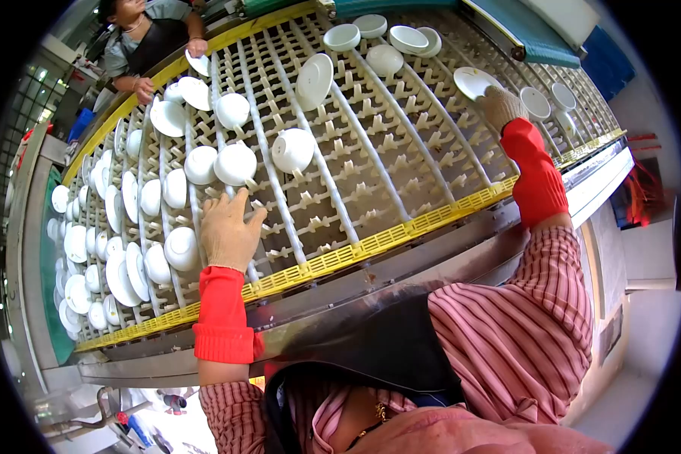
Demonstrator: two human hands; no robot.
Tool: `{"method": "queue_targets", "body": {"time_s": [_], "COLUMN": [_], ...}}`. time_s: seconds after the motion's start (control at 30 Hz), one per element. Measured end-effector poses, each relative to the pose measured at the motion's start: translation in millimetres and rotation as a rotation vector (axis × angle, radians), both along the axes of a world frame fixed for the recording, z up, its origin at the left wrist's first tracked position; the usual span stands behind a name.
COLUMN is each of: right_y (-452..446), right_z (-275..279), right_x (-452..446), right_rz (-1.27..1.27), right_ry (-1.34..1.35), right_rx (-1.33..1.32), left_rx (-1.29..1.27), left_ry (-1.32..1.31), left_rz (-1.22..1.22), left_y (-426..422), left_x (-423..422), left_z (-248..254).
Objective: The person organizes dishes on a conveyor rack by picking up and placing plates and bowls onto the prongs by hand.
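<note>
My left hand [231, 233], in a beige glove with a red cuff, lies over the conveyor's pegs with its thumb apart from its fingers. Its fingertips come up to the lower edge of a white bowl [234, 164]; I cannot tell whether they touch it. Another white bowl [200, 165] sits just left of that one. Farther right, my right hand [502, 108], gloved the same way, grips the near edge of a white plate [474, 82]. The plate is tilted, and the fingers beneath it are partly hidden. Right of this hand stands a small white bowl [536, 104].
The pegged conveyor [386, 174] has a yellow edge strip [356, 250]. Several white dishes stand in rows at left, more bowls [342, 37] at the far side. A co-worker [155, 45] at upper left handles a dish. A teal belt [526, 34] lies at upper right.
</note>
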State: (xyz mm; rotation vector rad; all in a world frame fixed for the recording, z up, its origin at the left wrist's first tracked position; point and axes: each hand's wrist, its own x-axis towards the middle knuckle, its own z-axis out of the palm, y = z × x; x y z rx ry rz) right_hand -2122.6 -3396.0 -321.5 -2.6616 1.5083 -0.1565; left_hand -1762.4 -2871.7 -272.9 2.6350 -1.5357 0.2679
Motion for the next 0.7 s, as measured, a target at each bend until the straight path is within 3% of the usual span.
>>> {"method": "queue_targets", "body": {"time_s": [0.03, 0.1, 0.13, 0.17, 0.2, 0.27, 0.4, 0.47, 0.57, 0.63, 0.7], "right_y": [9, 55, 80, 79, 93, 108, 80, 65, 29, -7, -13], "right_z": [13, 47, 64, 51, 53, 60, 51, 54, 42, 2, -12], "right_x": [15, 42, 53, 63, 78, 96, 115, 92, 45, 18, 8], "right_rz": [0.029, 0.328, 0.596, 0.787, 0.818, 0.699, 0.158, 0.142, 0.012, -0.016, 0.102], "right_ry": [-0.125, -0.233, -0.211, -0.453, -0.521, -0.531, -0.43, -0.173, 0.227, 0.169, 0.1], "right_rx": [0.079, -0.029, -0.225, -0.284, -0.191, 0.048, 0.343, -0.011, -0.142, -0.073, -0.201], "left_rx": [0.0, -0.013, -0.022, -0.029, -0.035, -0.057, -0.104, -0.103, -0.057, -0.023, 0.013], "left_ry": [0.0, 0.035, 0.056, 0.052, 0.043, 0.037, 0.083, 0.071, 0.054, 0.038, 0.013], "left_rz": [0.004, 0.033, 0.041, 0.041, 0.043, 0.03, 0.03, 0.05, 0.078, 0.089, 0.088], "left_y": [0, 0, -3, -4, -3, -1, 0, -1, -8, -15, -22], "left_x": [-1, -1, -1, -1, 3, 7, 8, 9, -1, -8, -13], "left_z": [0, 2, 2, 0, -6, -10, -4, -6, -3, -3, -6]}}
